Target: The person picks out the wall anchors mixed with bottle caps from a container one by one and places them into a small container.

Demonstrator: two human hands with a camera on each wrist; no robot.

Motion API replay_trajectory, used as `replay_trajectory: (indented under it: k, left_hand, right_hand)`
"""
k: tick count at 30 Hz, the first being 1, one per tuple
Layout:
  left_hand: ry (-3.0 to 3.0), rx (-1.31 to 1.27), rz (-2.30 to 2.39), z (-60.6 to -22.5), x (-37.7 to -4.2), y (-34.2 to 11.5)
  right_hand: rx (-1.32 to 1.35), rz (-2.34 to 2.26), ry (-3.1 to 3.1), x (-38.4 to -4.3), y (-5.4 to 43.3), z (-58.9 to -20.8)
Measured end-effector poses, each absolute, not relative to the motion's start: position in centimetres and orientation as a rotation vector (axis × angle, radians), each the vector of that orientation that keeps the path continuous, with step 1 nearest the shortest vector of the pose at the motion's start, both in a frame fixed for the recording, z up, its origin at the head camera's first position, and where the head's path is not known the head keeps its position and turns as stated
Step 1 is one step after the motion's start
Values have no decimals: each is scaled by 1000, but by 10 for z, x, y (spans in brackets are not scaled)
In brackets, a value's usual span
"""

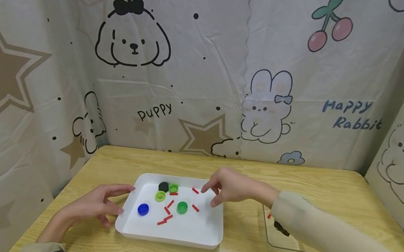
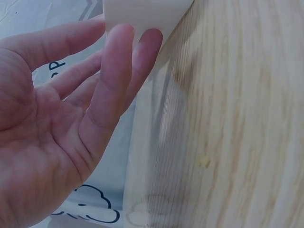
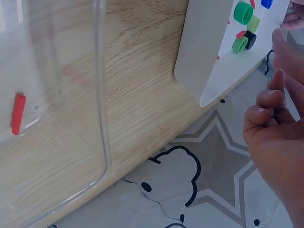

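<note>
while the left hand (image 1: 96, 201) rests relaxed against the white tray (image 1: 196, 234), lower centre of the head view, we list: right hand (image 1: 231, 185), thumb and forefinger parted, nothing seen between; red sticks (image 1: 195, 208) and round caps (image 1: 182, 207), inside it; one stick (image 1: 269, 215), clear tray (image 1: 287, 243), lower right. progress, we judge: early, most sticks left.

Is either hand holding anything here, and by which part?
Nothing looks held. The left hand only touches the tray at its left side; the right hand is over the tray's right end, thumb and forefinger apart, nothing visible between them.
</note>
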State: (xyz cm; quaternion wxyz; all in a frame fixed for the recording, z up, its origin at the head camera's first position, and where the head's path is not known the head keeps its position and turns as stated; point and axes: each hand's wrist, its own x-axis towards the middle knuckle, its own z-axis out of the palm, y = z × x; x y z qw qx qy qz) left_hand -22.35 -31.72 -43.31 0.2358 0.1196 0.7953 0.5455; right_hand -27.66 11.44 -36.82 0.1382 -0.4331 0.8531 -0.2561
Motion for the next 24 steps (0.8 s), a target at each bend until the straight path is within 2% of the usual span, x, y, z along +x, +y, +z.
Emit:
replay_trajectory:
  k: [24]
  left_hand:
    - [2168, 355, 1516, -433, -224, -316]
  right_hand:
    - [-1224, -614, 2435, -287, 85, -402]
